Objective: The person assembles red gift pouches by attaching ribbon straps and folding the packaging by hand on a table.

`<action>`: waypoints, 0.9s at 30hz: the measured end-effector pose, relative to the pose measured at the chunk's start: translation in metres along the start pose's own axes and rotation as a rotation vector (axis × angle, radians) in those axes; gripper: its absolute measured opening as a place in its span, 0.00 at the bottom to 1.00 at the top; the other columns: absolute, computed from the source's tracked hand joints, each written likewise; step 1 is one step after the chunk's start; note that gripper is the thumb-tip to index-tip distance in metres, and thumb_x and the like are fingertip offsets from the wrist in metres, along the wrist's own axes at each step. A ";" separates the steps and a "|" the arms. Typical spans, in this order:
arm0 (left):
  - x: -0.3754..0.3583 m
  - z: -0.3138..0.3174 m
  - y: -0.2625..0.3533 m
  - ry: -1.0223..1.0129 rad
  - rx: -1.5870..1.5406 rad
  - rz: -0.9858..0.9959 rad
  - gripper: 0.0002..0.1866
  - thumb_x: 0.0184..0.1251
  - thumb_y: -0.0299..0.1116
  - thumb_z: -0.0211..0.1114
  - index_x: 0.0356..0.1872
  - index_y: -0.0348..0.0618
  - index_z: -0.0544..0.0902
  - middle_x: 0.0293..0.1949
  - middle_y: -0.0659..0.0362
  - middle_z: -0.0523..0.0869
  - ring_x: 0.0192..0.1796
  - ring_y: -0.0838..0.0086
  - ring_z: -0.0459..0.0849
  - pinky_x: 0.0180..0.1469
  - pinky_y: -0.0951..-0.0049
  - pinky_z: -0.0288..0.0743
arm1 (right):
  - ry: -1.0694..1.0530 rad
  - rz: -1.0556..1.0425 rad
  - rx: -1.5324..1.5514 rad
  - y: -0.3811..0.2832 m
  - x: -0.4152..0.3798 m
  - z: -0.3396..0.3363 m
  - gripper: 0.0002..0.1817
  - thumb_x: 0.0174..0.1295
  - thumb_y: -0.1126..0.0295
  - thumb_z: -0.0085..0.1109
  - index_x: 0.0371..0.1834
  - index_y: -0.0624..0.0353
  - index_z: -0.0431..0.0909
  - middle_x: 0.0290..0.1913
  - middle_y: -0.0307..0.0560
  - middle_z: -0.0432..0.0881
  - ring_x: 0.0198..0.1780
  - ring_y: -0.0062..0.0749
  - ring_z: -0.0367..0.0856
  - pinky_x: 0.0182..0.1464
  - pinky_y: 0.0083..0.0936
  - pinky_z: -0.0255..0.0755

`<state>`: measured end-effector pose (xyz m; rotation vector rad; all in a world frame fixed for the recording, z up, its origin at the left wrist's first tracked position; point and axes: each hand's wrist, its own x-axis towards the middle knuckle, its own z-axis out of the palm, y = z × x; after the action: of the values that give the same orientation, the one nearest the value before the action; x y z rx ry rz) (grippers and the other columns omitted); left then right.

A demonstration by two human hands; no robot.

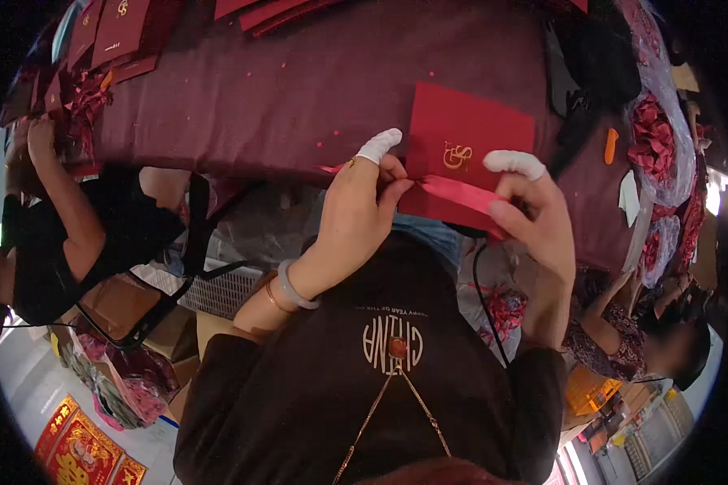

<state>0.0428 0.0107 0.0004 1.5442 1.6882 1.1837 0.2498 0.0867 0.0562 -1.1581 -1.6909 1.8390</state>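
A red card or folder (461, 133) with a gold emblem lies at the near edge of the cloth-covered table. Across its lower part runs a pink-red ribbon (459, 191). My left hand (362, 194), with a white cover on one finger, pinches the ribbon at the card's lower left, where a short ribbon end sticks out. My right hand (534, 206), also with a white-covered finger, holds the ribbon between thumb and fingers at the card's lower right.
Stacked red cards (121, 32) lie at the table's far left. On the right are an orange tool (611, 146), a white scrap (628, 198) and plastic-wrapped red ribbons (652, 137). Co-workers sit on both sides, one arm (61, 186) reaching to the left end.
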 end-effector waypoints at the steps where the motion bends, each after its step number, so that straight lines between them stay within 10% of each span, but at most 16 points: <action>1: 0.000 0.000 0.000 -0.003 -0.004 0.002 0.27 0.51 0.18 0.65 0.55 0.34 0.70 0.30 0.55 0.79 0.32 0.65 0.78 0.37 0.69 0.72 | 0.060 -0.026 -0.019 -0.002 -0.008 -0.009 0.20 0.56 0.78 0.59 0.53 0.61 0.70 0.25 0.30 0.70 0.29 0.10 0.64 0.34 0.10 0.58; 7: 0.000 -0.001 0.003 -0.045 0.079 -0.036 0.28 0.56 0.21 0.65 0.59 0.40 0.68 0.33 0.58 0.80 0.35 0.74 0.78 0.40 0.75 0.72 | 0.389 -0.034 -0.229 0.022 -0.051 -0.054 0.19 0.53 0.75 0.64 0.49 0.61 0.74 0.30 0.31 0.72 0.31 0.13 0.67 0.35 0.11 0.60; 9: 0.003 -0.002 0.008 -0.046 0.073 -0.062 0.28 0.52 0.19 0.65 0.57 0.34 0.68 0.29 0.56 0.79 0.32 0.67 0.77 0.39 0.69 0.71 | 0.654 -0.129 -0.020 0.035 -0.054 -0.058 0.18 0.52 0.75 0.66 0.48 0.59 0.76 0.32 0.32 0.74 0.33 0.14 0.69 0.36 0.12 0.62; 15: 0.006 -0.004 0.013 -0.040 0.134 -0.088 0.30 0.52 0.19 0.65 0.59 0.34 0.67 0.30 0.56 0.79 0.33 0.69 0.78 0.37 0.71 0.73 | 0.362 -0.419 1.082 0.041 -0.020 -0.028 0.13 0.66 0.74 0.49 0.52 0.64 0.70 0.45 0.46 0.77 0.51 0.37 0.78 0.63 0.44 0.66; 19: 0.005 -0.008 0.011 -0.035 -0.064 -0.144 0.31 0.54 0.18 0.64 0.61 0.37 0.65 0.37 0.55 0.79 0.34 0.72 0.78 0.38 0.74 0.74 | 0.112 -0.342 1.086 0.046 0.009 -0.025 0.12 0.69 0.71 0.45 0.51 0.63 0.72 0.43 0.41 0.76 0.30 0.19 0.69 0.41 0.23 0.68; 20: 0.004 -0.010 0.009 -0.036 -0.147 -0.191 0.31 0.55 0.17 0.63 0.62 0.37 0.65 0.38 0.55 0.79 0.34 0.72 0.78 0.38 0.75 0.74 | 0.361 -0.242 0.890 0.042 0.013 -0.011 0.12 0.69 0.70 0.46 0.50 0.63 0.73 0.41 0.39 0.75 0.26 0.15 0.59 0.31 0.18 0.60; 27: 0.031 -0.010 -0.005 -0.017 -0.225 -0.138 0.23 0.64 0.18 0.55 0.61 0.39 0.66 0.45 0.56 0.78 0.44 0.77 0.77 0.44 0.79 0.72 | 0.346 -0.052 0.297 0.039 0.022 0.012 0.15 0.69 0.71 0.45 0.56 0.62 0.72 0.32 0.35 0.74 0.26 0.10 0.63 0.26 0.11 0.60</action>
<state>0.0262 0.0390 0.0059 1.2782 1.5638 1.2382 0.2369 0.0879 0.0111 -1.2071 -1.2013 1.6718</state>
